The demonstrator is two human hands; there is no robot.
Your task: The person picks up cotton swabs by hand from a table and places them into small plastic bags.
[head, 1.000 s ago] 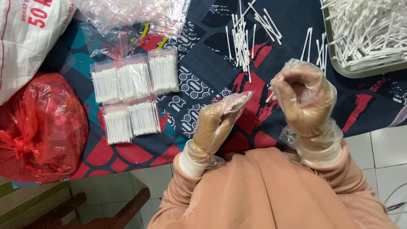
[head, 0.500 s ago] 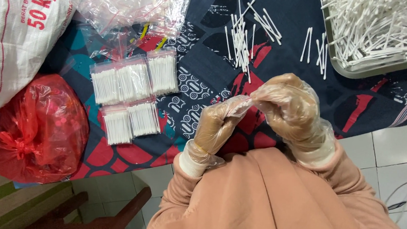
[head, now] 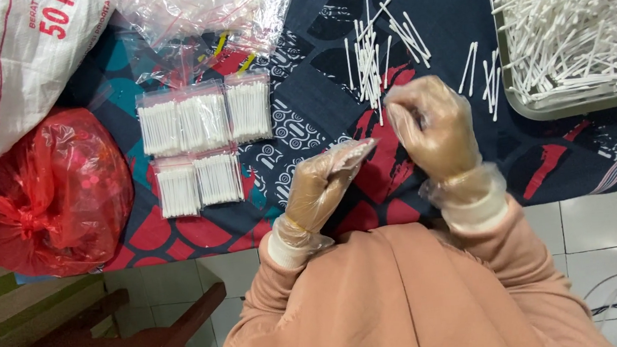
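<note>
change: hands were pressed together at centre half a second ago, now apart; right hand shifted up toward the loose swabs, left hand roughly where it was.
sack (head: pixel 9 66): white woven, red print, far left, top corner.
red bag (head: pixel 42 193): knotted plastic, just under the sack, on the cloth edge.
empty pouches (head: pixel 198 19): clear plastic heap, top centre-left.
filled packs (head: pixel 201 142): five clear packs of cotton swabs, three above two, flat on the patterned cloth (head: pixel 315 83), left of both hands.
left hand (head: pixel 321 187): in clear plastic glove, fingers loosely curled, tips pointing right; thin clear film at the fingertips, cannot tell if gripped or just glove slack.
loose swabs (head: pixel 369 60): small pile on the cloth, above and between the hands.
right hand (head: pixel 431 129): gloved, fingers curled in, near-closed, fingertips just at the lower end of the loose swabs; cannot tell if anything pinched.
stray swabs (head: pixel 486 80): few more just right of the right hand, beside the tray.
tray (head: pixel 578 104): metal, top right, heaped with swabs, well clear of both hands.
obstruction: nothing between hands and the swab pile; peach sleeves fill bottom centre.
</note>
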